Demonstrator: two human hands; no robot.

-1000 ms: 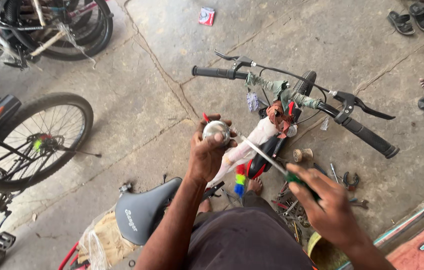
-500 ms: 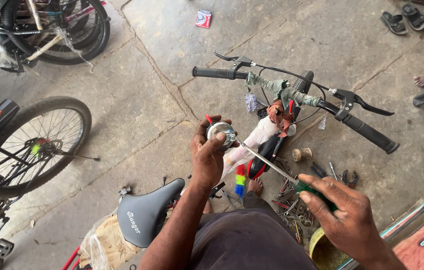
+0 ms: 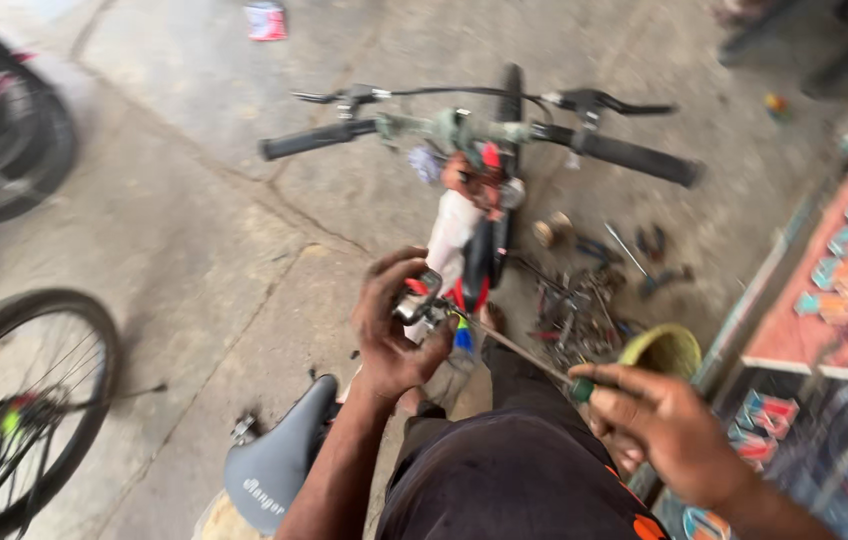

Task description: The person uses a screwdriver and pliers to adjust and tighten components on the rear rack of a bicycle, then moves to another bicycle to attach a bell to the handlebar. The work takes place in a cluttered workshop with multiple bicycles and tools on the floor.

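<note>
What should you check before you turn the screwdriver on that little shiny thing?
1. Left hand has a firm grip on the small metal part: ok.
2. Right hand holds the screwdriver by its handle: ok.
3. Screwdriver tip sits in the part: cannot tell, blurred.
4. Bicycle stands steady: cannot tell.
5. Loose tools lie on the floor by the bike, apart from the hands: ok.

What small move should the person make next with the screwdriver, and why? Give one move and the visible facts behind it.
Probably turn the screwdriver gently. The left hand grips a small metal part above the bike frame, the shaft's tip already reaches that part, and the right hand holds the handle. Motion blur hides whether the tip is seated.
</note>
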